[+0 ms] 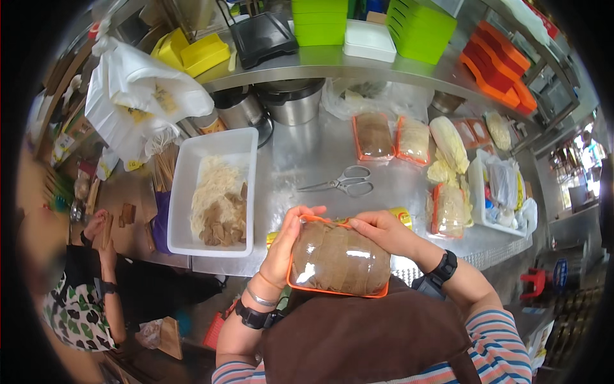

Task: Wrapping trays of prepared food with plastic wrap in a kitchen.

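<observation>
Both my hands grip an orange-rimmed tray of brown, layered food [340, 261] in glossy clear film, tilted before my apron. My left hand [280, 252] clasps its left side. My right hand [386, 233] holds its upper right edge with the thumb on the rim. Partly hidden behind the tray is a yellow printed roll or box [402, 217]. Beyond it lie metal scissors [343, 182], handles to the right. A white plastic tub [175, 201] at the left holds pale shreds [216, 177] and brown pieces [223, 225].
More wrapped trays [375, 137] stand at the back right, near a napa cabbage [448, 141] and a white basket of bags [503, 225]. Green crates [320, 21] fill the overhead shelf [268, 72]. White plastic bags [139, 96] hang at left. A co-worker [79, 307] holds sticks there.
</observation>
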`<state>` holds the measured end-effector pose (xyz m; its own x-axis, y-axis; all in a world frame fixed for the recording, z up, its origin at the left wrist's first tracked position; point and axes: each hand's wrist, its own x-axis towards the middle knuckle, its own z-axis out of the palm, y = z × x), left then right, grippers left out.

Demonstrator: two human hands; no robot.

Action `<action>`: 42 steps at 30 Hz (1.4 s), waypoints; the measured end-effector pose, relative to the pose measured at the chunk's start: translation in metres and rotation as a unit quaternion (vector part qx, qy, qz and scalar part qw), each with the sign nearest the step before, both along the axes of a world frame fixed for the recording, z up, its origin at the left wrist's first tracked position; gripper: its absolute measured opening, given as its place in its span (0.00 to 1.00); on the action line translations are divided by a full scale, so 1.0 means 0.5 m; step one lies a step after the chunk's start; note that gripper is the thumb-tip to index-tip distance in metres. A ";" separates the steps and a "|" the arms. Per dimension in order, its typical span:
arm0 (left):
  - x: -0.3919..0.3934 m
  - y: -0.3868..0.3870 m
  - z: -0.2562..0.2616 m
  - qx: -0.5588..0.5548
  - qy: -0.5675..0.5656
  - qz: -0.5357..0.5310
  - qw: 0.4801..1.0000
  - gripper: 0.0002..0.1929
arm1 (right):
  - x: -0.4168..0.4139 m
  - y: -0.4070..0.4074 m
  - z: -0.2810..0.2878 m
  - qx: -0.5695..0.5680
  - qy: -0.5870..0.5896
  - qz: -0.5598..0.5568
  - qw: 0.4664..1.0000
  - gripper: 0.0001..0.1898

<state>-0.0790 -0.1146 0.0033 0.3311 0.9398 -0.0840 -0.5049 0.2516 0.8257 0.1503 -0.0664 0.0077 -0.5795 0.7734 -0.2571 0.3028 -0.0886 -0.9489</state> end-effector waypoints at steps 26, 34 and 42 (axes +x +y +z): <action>-0.048 0.091 0.035 -0.151 0.203 -0.449 0.857 0.26 | -0.062 -0.017 0.100 0.226 -0.072 0.163 0.958 0.16; -0.037 0.079 0.045 -0.122 0.112 -0.400 0.902 0.26 | -0.050 -0.007 0.078 0.336 -0.014 0.085 0.938 0.27; -0.026 0.054 0.059 -0.116 0.064 -0.333 0.933 0.26 | 0.001 0.017 0.066 -0.080 0.225 0.078 0.968 0.33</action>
<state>-0.0918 -0.0874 0.0327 0.8093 0.4797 -0.3390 -0.0732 0.6550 0.7521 0.1509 -0.0577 0.0408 -0.7677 0.6379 -0.0611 -0.1160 -0.2321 -0.9658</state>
